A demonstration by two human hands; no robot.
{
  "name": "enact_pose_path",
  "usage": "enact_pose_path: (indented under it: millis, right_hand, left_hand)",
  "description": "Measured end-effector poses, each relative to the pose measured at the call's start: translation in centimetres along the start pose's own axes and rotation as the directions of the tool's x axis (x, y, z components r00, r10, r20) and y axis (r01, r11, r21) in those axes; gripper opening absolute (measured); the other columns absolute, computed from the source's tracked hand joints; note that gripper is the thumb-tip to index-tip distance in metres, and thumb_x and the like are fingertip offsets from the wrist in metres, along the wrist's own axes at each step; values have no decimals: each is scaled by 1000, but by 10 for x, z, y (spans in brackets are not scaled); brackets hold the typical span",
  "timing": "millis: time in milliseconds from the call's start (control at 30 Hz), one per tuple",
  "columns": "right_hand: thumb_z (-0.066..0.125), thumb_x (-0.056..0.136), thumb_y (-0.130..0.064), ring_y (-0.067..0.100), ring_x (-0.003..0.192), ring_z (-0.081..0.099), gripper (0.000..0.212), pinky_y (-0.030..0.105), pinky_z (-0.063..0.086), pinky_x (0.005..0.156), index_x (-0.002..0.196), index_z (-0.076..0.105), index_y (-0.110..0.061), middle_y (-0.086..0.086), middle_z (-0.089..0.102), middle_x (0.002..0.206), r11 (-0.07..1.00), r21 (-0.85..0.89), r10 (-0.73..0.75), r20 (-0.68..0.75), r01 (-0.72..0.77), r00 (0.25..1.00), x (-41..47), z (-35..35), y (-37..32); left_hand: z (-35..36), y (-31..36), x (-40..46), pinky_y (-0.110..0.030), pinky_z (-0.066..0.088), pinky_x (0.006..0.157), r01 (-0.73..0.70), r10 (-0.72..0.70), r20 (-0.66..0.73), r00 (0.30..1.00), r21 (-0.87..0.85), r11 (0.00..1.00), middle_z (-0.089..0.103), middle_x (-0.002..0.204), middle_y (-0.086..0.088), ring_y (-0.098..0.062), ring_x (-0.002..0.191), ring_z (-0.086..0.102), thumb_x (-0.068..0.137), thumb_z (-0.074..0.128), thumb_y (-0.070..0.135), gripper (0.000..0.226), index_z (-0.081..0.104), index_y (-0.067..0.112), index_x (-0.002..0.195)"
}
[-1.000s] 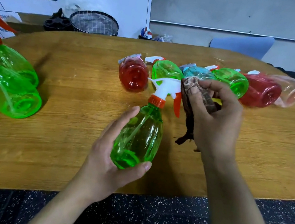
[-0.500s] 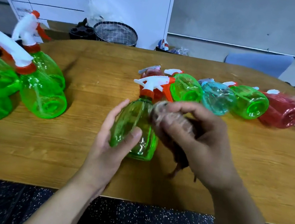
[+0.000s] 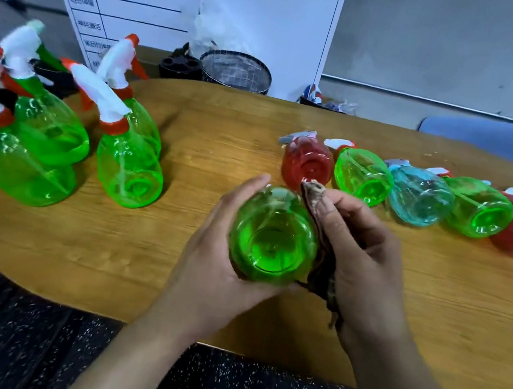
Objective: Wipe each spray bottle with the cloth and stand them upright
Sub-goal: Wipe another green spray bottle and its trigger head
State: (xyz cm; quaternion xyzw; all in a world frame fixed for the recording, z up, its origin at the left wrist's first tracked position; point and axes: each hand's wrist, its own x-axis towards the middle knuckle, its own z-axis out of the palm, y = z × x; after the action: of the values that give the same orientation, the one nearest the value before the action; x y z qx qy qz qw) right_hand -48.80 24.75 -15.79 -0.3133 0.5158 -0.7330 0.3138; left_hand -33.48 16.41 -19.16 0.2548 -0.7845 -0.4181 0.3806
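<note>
Head view: the left hand (image 3: pixel 221 256) grips a green spray bottle (image 3: pixel 273 236), base toward the camera, above the desk (image 3: pixel 169 258) near its front edge. The right hand (image 3: pixel 363 256) pinches a brown cloth (image 3: pixel 325 240) against the bottle's side. Bare desk lies between the upright green bottles (image 3: pixel 129 156) at the left edge and the lying row (image 3: pixel 417 196) toward the back right.

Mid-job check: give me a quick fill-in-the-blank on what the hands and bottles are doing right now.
1. The left hand holds a ____ spray bottle with its base toward the camera.
2. The right hand presses a brown ____ against that bottle's side.
3. Among the bottles lying in the row behind the hands, exactly one is ____, between two green ones.
4. The bottles standing on the wooden table at the left are all ____.

Missing words: green; cloth; blue; green
</note>
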Motion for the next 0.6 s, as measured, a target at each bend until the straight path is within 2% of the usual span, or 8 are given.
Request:
enact_pose_path:
  millis: [67, 133, 200, 267, 333, 400, 500, 600]
  right_hand:
    - [75, 92, -25, 22, 92, 73, 13, 44, 58, 86, 100, 78, -16, 7, 79, 100, 998, -37, -49, -19, 49, 999, -2, 5, 0]
    - [78, 93, -22, 18, 97, 75, 14, 40, 58, 87, 105, 79, -15, 3, 79, 103, 963, -185, -207, -50, 194, 977, -3, 7, -4]
    - [77, 93, -21, 18, 103, 74, 14, 37, 57, 91, 106, 78, -16, 0, 78, 105, 849, -381, -397, -2, 367, 918, -4, 4, -12]
    - [78, 92, -19, 16, 103, 73, 13, 30, 55, 90, 105, 78, -17, 0, 75, 104, 686, -546, -521, 94, 481, 849, -7, -1, -20]
    - [79, 91, -20, 12, 100, 71, 13, 25, 53, 89, 104, 80, -16, 1, 72, 102, 549, -660, -578, 142, 512, 804, -8, -2, -24]
    - [79, 92, -21, 10, 98, 69, 15, 20, 51, 89, 105, 80, -15, 2, 70, 102, 479, -711, -610, 153, 515, 778, -10, 2, -23]
    - [80, 92, -23, 5, 99, 66, 17, 14, 47, 92, 107, 80, -16, 2, 68, 104, 453, -711, -629, 174, 539, 758, -15, 13, -19]
    - [81, 92, -22, 3, 100, 64, 18, 14, 47, 91, 108, 81, -14, 1, 67, 106, 449, -668, -627, 236, 593, 742, -21, 24, -15]
  left_hand:
    - [-1, 0, 0, -35, 49, 115, -49, 56, -75, 996, 94, 994, 58, 150, 12, -10, 140, 57, 66, 100, 38, 104, 43, 44, 152]
    - [-2, 3, -1, -25, 48, 113, -66, 94, -139, 986, 199, 978, 60, 146, 13, -1, 137, 57, 65, 99, 37, 100, 47, 35, 151]
    - [-4, 7, 0, -6, 40, 105, -44, 100, -199, 975, 265, 963, 59, 139, 19, 16, 128, 52, 62, 97, 42, 98, 51, 29, 148]
    - [-5, 13, 3, 1, 34, 101, -34, 108, -237, 966, 295, 955, 60, 135, 18, 22, 122, 49, 62, 92, 48, 95, 55, 25, 147]
    - [-4, 14, 4, 1, 34, 100, -49, 140, -244, 960, 348, 936, 62, 136, 11, 13, 120, 53, 65, 88, 53, 94, 57, 19, 146]
    - [-2, 13, 3, -3, 39, 95, -52, 152, -233, 961, 386, 921, 63, 135, 7, -2, 119, 60, 64, 91, 47, 94, 57, 16, 146]
    - [2, 14, 3, -17, 45, 87, -52, 152, -234, 960, 389, 920, 66, 135, 2, -11, 116, 63, 66, 86, 46, 90, 58, 14, 146]
    - [2, 19, 4, -26, 47, 85, -57, 166, -254, 953, 389, 920, 64, 139, 6, -13, 114, 61, 77, 66, 53, 74, 61, 18, 142]
